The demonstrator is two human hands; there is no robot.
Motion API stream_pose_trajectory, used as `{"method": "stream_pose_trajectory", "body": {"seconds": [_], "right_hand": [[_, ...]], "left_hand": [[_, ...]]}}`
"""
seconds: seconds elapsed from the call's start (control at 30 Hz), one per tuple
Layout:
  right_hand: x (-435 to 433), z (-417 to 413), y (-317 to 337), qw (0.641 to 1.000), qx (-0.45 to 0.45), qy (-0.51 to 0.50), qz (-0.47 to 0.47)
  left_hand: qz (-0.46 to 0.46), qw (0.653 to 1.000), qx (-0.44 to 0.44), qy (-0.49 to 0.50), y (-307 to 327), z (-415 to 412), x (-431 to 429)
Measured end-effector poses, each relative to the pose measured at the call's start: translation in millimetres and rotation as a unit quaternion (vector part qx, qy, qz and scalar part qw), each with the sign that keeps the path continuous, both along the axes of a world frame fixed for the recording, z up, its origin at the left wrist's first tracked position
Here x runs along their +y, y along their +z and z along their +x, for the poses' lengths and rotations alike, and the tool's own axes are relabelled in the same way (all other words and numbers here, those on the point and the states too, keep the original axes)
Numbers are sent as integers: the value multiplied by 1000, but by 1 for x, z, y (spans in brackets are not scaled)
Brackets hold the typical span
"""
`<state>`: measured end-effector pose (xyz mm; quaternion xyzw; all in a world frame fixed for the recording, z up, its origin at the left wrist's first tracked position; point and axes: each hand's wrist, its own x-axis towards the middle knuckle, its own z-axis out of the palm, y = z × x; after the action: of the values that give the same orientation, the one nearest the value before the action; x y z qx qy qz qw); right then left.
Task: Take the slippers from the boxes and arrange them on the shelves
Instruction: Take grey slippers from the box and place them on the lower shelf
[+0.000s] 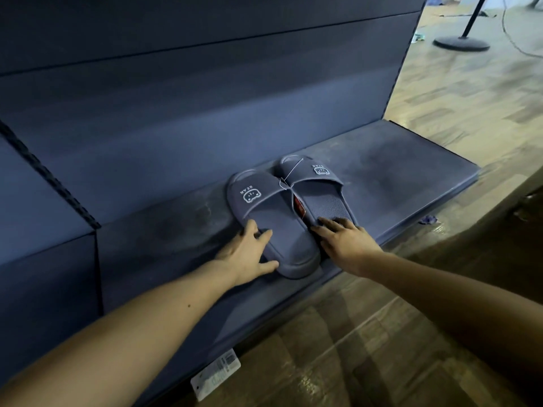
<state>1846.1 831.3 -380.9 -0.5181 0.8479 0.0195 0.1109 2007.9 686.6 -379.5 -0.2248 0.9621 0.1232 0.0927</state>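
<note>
A pair of blue-grey slippers with a white bear logo on each strap lies side by side on the dark blue bottom shelf, toes toward the back panel. A thin string and a red tag join them in the middle. My left hand rests against the heel side of the left slipper, fingers spread and straight. My right hand lies flat on the heel of the right slipper, fingers straight, covering that heel. No box is in view.
The shelf's back panel rises behind the slippers. A lower blue unit adjoins at the left. A white label hangs from the shelf's front edge. Wooden floor lies to the right, with a black stand base far back.
</note>
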Motion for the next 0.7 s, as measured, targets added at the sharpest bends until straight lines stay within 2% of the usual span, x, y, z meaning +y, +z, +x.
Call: {"method": "stream_pose_trajectory", "body": {"seconds": [0.1, 0.23, 0.4, 0.47, 0.6, 0.7], "right_hand": [[-3, 3, 0, 997, -17, -52, -57], [-10, 0, -6, 995, -16, -91, -24], [-11, -22, -3, 992, -18, -123, -20], [-8, -36, -3, 992, -7, -129, -2], [-6, -75, -2, 983, 10, -181, -8], [-10, -87, -6, 987, 9, -160, -24]], "left_hand": [[10, 999, 37, 19, -4, -17, 8], [38, 995, 88, 37, -14, -36, 11], [68, 987, 143, 5, -26, -64, 10], [59, 988, 145, -11, -28, -84, 12], [28, 995, 89, -27, -26, -132, 16], [56, 987, 147, 24, -26, -153, 24]]}}
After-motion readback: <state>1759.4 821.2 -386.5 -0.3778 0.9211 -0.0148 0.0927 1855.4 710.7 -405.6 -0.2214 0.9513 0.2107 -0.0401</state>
